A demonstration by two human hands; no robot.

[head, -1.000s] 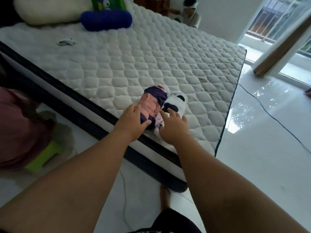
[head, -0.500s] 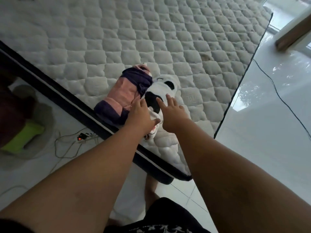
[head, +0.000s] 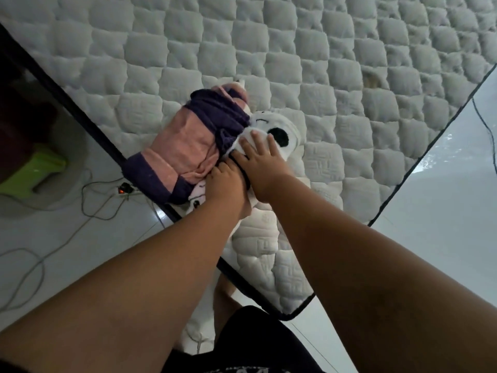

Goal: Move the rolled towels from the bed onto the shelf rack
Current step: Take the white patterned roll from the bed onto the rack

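Fingers [head: 254, 146] of my right hand [head: 259, 168] are spread flat on the white towel with black patches [head: 271, 130], pressing down on it without closing round it. My left hand [head: 224, 189] lies just beside the right one, touching it, palm down on the near end of that same white towel and against the end of the pink and purple towel [head: 185, 146]; its fingers are curled a little at the pink fabric, but I cannot tell whether they have hold of anything.

Both rolled towels lie side by side, touching, on the bed [head: 349, 84] near its left edge, not far from the near corner. The pink and purple roll is on the left and its dark purple end juts slightly past the black-trimmed edge of the mattress. The white roll lies to its right, further in on the quilted top.

Beyond the left edge, on the pale floor [head: 443, 211], a thin cable [head: 88, 208] loops about and a small red light [head: 122, 187] glows at its end. Further left stands a green stool [head: 35, 170]. Another dark cord [head: 484, 125] runs over the floor past the bed's right edge.
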